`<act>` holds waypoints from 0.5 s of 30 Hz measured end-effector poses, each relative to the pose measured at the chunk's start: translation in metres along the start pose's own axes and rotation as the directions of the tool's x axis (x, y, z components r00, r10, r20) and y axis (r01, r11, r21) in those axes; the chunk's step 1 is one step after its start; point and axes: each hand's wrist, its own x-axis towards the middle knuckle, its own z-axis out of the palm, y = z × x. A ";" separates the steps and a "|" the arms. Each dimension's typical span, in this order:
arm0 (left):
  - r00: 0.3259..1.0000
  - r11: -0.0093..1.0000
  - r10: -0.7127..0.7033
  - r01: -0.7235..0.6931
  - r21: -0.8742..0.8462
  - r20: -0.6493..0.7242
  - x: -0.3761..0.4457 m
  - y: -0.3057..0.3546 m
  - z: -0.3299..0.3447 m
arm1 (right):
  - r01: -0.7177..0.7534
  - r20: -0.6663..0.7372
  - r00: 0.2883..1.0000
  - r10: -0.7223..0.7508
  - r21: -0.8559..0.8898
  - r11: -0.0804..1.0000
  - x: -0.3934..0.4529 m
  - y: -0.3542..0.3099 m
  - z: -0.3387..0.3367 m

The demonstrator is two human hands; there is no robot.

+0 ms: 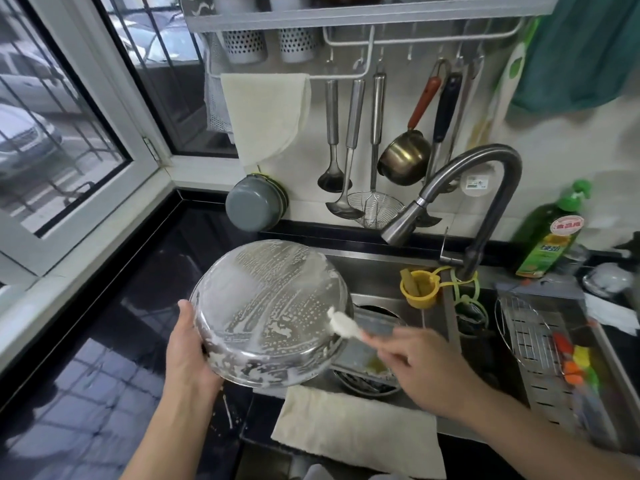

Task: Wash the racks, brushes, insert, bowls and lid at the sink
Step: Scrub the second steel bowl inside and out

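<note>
Evidently the scrubbing step was in hand: the left hand (188,351) gripped the rim of the soapy, perforated round steel insert (268,313), tilted over the sink (398,271), while the right hand (420,368) pinched a white-bristled brush (343,325) against it. Rinsing under the curved steel tap (450,188) probably came next.

We see open black counter (114,341) left of the sink (408,271), room enough to pass a hand. Over the basin, the tilted steel bowl (266,317) blocks the left half, the faucet (460,202) arches above, and racks (530,334) crowd the right.
</note>
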 end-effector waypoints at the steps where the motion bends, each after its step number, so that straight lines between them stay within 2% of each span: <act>1: 1.000 1.000 0.000 0.000 -0.004 -0.003 0.001 0.000 -0.001 | 0.026 0.015 1.000 -0.026 -0.009 1.000 0.000 -0.002 0.003; 5: 1.000 1.000 -0.003 0.003 0.029 -0.003 0.001 -0.006 0.003 | -0.101 -0.192 0.976 0.101 0.010 0.995 0.033 0.019 -0.014; 6: 1.000 0.999 -0.006 0.006 0.038 0.008 0.001 -0.006 0.004 | -0.089 -0.177 0.980 0.085 -0.014 0.996 0.029 0.016 -0.012; 9: 1.000 0.998 -0.012 0.011 0.067 0.010 -0.001 -0.007 0.008 | 0.023 -0.019 1.000 -0.024 -0.047 0.999 0.000 -0.003 0.008; 10: 1.000 0.997 -0.013 0.012 0.077 0.013 -0.002 -0.007 0.009 | 0.024 -0.027 0.999 -0.025 -0.055 0.998 0.004 -0.001 0.007; 13: 1.000 0.996 -0.024 0.024 0.082 0.000 -0.005 -0.012 0.010 | -0.149 -0.178 0.974 0.141 -0.033 0.988 0.039 0.025 -0.016; 15: 1.000 0.996 -0.023 0.022 0.081 0.009 -0.007 -0.012 0.010 | -0.138 -0.140 0.982 0.130 -0.045 0.989 0.033 0.025 -0.012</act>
